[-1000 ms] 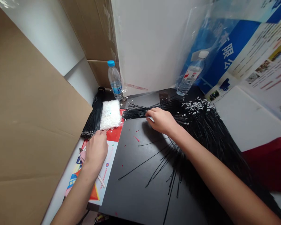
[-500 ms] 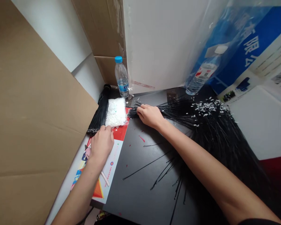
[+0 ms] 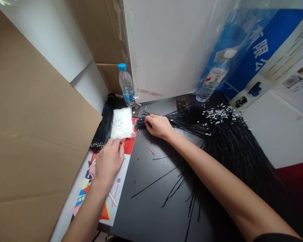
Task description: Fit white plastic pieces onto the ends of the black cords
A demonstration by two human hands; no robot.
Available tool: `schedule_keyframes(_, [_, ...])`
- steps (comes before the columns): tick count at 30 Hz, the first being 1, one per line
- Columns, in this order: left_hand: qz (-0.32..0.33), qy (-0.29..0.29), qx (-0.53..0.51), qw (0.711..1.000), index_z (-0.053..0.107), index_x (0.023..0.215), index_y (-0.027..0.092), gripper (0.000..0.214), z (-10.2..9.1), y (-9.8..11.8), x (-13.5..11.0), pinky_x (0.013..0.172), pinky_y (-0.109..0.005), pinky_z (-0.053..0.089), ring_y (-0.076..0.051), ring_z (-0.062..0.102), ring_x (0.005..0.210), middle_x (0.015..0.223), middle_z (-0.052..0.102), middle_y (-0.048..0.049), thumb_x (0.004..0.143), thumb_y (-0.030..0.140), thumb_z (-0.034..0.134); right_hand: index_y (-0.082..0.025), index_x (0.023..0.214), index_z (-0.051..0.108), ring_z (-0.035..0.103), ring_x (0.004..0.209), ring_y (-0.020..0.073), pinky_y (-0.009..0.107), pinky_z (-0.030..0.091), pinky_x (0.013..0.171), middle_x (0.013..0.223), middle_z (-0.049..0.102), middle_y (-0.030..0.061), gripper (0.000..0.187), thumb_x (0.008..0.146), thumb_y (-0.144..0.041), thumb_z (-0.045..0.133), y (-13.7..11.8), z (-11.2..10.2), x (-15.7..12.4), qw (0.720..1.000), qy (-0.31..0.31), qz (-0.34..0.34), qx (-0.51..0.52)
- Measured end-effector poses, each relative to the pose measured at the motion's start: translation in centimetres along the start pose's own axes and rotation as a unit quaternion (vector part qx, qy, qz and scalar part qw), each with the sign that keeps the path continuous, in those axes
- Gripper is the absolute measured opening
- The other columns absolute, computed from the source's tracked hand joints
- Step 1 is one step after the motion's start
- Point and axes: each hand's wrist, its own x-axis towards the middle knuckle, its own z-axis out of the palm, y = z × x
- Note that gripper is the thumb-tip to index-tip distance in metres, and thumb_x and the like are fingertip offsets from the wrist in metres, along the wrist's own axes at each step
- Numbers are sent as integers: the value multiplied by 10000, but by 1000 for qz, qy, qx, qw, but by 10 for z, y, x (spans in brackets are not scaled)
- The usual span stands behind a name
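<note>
On the dark tabletop (image 3: 131, 218), my right hand (image 3: 158, 126) is closed over thin black wires (image 3: 140, 123), whose ends stick out to its left. They run right into a large heap of black wires (image 3: 224, 144) with many small white pieces at one end. My left hand (image 3: 109, 158) has its fingers curled together at the lower edge of a clear bag of small white pieces (image 3: 122, 123); what its fingertips hold, if anything, is hidden. Left of the bag lies a separate bundle of black wires (image 3: 102, 124).
Behind stand a blue-capped water bottle (image 3: 127, 85) and a white-capped bottle (image 3: 212, 80). A printed sheet (image 3: 117, 191) lies under my left forearm. Cardboard (image 3: 40, 127) walls the left side. Loose wires (image 3: 155, 181) stretch across the table's front.
The whole view has shifted slightly, so things appear a little further left and lower. My left hand's fingers have curled slightly by the bag; my right hand stays on the wires.
</note>
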Motion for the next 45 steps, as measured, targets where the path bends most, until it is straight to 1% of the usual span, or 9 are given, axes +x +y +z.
schedule_keyframes(10, [46, 31, -150, 987, 653, 943, 216, 171, 3, 0, -3, 643, -301, 415, -204, 655, 773, 1022, 728, -68, 943, 231, 482, -198, 981, 657, 603, 974, 208, 273, 343, 629, 1096, 667, 93, 217, 956, -222, 443, -3, -4, 2, 1000, -9, -18, -14])
schedule_keyframes(14, [58, 24, -248, 967, 665, 881, 210, 153, 7, 6, 6, 611, -282, 408, -160, 577, 611, 811, 695, -27, 911, 241, 519, -218, 969, 637, 592, 960, 192, 269, 329, 629, 1055, 665, 61, 175, 945, -230, 464, -6, -9, -1, 999, 43, -7, 22])
schedule_keyframes(17, [28, -10, -375, 927, 678, 859, 205, 159, 14, 12, 16, 541, -256, 391, -137, 507, 515, 643, 621, 17, 884, 313, 565, -217, 971, 619, 575, 971, 190, 268, 330, 637, 1037, 671, 53, 151, 929, -234, 476, -9, -18, -4, 994, 93, -2, 53])
schedule_keyframes(25, [-42, -40, -607, 793, 621, 844, 169, 242, 29, 20, 26, 601, -234, 487, -111, 571, 611, 819, 685, -30, 797, 402, 670, -184, 912, 598, 547, 844, 156, 267, 401, 790, 898, 657, 38, 138, 897, -218, 465, -14, -71, -9, 973, 181, -60, 132])
schedule_keyframes(29, [-36, -40, -597, 800, 625, 862, 172, 228, 31, 20, 22, 583, -228, 479, -115, 576, 624, 840, 690, -37, 827, 394, 663, -160, 980, 639, 569, 824, 151, 260, 385, 746, 935, 677, 50, 179, 893, -199, 488, -5, -82, -1, 986, 100, -71, 113])
schedule_keyframes(34, [6, -13, -541, 841, 643, 870, 178, 154, 30, 23, 16, 595, -227, 459, -121, 578, 634, 790, 678, -17, 871, 330, 621, -189, 1010, 708, 622, 840, 187, 280, 361, 681, 1082, 697, 96, 237, 882, -144, 513, -6, -67, 10, 998, -55, -11, -28])
schedule_keyframes(36, [24, -7, -511, 859, 650, 863, 180, 121, 29, 24, 14, 556, -221, 424, -101, 532, 552, 726, 653, 9, 877, 291, 604, -193, 971, 718, 630, 842, 194, 282, 367, 671, 1050, 705, 95, 227, 875, -140, 520, -8, -59, 10, 998, -57, -3, -24])
schedule_keyframes(40, [18, -5, -538, 843, 669, 846, 178, 99, 28, 23, 13, 523, -213, 393, -80, 488, 517, 752, 666, 5, 857, 269, 631, -168, 931, 684, 607, 770, 155, 273, 414, 675, 873, 685, 60, 145, 880, -143, 551, -9, -58, 8, 983, 105, -38, 143])
schedule_keyframes(45, [-71, -83, -733, 672, 675, 855, 153, 263, 23, 21, 14, 428, -168, 336, -81, 523, 570, 828, 699, -44, 754, 372, 778, -237, 997, 581, 568, 657, 105, 256, 465, 630, 833, 615, 1, 113, 987, -344, 545, 2, -115, 9, 846, 365, -80, 381])
